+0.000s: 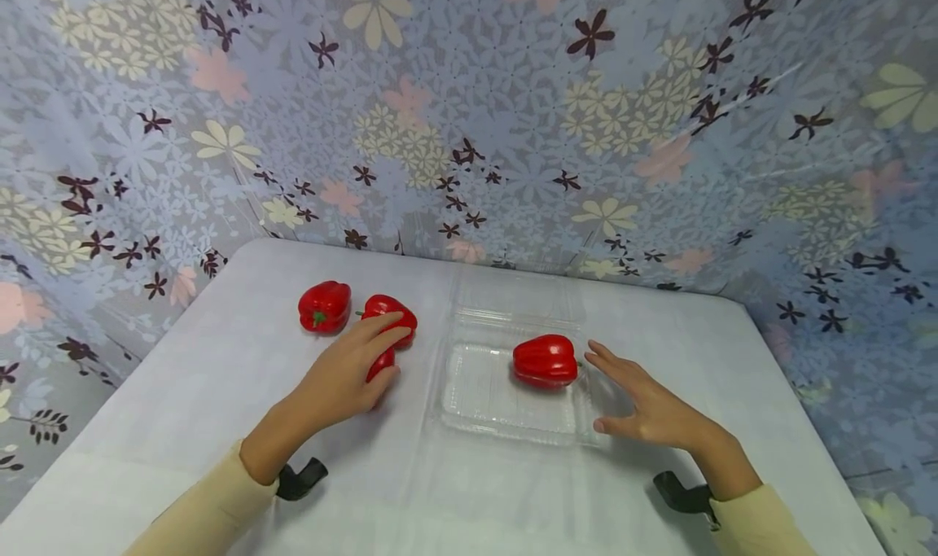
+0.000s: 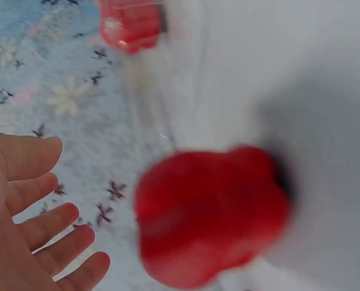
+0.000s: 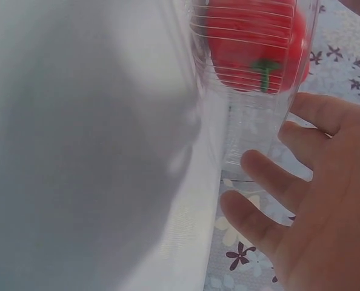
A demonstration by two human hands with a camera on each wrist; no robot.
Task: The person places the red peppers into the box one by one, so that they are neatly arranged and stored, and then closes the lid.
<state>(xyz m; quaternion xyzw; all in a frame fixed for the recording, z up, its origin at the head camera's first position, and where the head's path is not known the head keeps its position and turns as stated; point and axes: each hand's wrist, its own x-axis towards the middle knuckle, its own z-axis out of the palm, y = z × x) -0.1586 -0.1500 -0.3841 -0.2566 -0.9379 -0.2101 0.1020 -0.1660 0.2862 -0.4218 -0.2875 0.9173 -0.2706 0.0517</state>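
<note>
A red bell pepper [image 1: 545, 361] lies on its side in a clear plastic clamshell container [image 1: 476, 413], its stem toward my right hand [image 1: 645, 401]. That hand is at the container's right side, fingers spread and nothing held. Over on the left, my left hand [image 1: 348, 373] reaches above another red pepper [image 1: 379, 364], mostly hidden beneath it. In the left wrist view its fingers are loosely extended, apart from the large blurred pepper [image 2: 210, 218]. Just beyond its fingertips lies a third pepper [image 1: 388, 305], partly covered. Through the ribbed plastic, the right wrist view shows the boxed pepper [image 3: 253, 42] and its green stem.
One more red pepper [image 1: 325, 306] sits at the far left, stem facing me. The container's open lid [image 1: 513, 295] lies back toward the far edge of the white-covered table [image 1: 513, 499]. A floral curtain [image 1: 469, 116] hangs behind and around the table.
</note>
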